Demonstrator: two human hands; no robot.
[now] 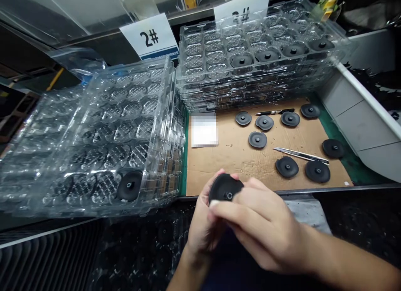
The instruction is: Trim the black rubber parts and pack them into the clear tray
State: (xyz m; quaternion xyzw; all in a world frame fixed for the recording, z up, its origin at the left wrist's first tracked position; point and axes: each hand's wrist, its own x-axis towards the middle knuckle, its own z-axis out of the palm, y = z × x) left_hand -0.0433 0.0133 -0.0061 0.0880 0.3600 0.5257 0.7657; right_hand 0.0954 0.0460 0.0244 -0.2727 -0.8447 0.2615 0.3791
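Between my two hands, just in front of the cardboard's near edge, is a black round rubber-like disc (222,187) with a small ringed hub facing up. My left hand (203,216) wraps around its left side and underneath. The fingers of my right hand (266,220) pinch its right edge close to the hub, and whether they hold anything small besides is hidden. Several similar discs, one of them a black disc (287,167), lie on the cardboard sheet (225,165). Tweezers (300,155) lie among them.
Left stands a stack of clear plastic trays (125,115) with one disc in its near right pocket. Another clear tray stack (219,82) stands at the back, several discs on top. A pen (275,112), white paper (204,132) and a grey-white bin wall (369,120) are also there.
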